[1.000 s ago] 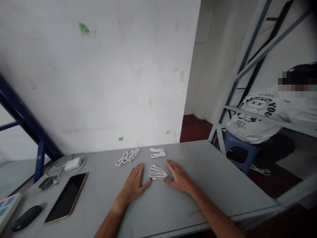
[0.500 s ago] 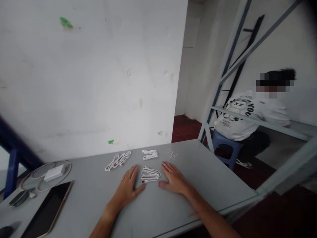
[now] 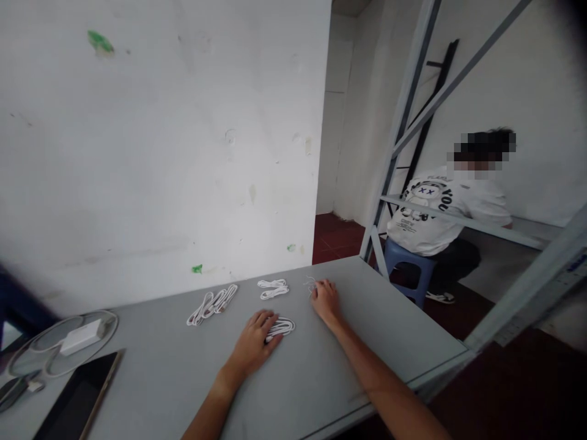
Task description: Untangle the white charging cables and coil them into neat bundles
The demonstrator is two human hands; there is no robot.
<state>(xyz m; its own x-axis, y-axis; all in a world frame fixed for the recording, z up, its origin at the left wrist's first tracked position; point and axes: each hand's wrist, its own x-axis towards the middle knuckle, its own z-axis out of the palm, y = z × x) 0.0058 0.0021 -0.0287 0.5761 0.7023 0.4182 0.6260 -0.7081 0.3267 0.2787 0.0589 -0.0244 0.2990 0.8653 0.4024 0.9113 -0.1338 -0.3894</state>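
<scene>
On the grey table [image 3: 151, 330], the open left hand [image 3: 254, 345] lies flat with its fingers [image 3: 268, 324] across a glossy coiled white cable [image 3: 282, 328], while the right hand [image 3: 325, 302] bunches at a wispy thin white wire [image 3: 311, 285] near the far edge, its grip unclear.

From my monitor, the coiled cables [image 3: 211, 305] at lower centre read plain white against the pale grey table top [image 3: 389, 311]. At upper left, the off-white wall [image 3: 183, 153] carries flecks of green paint [image 3: 99, 43]. To the right sit dark red floor tiles [image 3: 337, 241], a blue stool [image 3: 408, 269] and a white T-shirt [image 3: 477, 211] with black lettering (its cartoon has navy X eyes, as far as my feed shows), behind pale grey shelving [image 3: 403, 122].
</scene>
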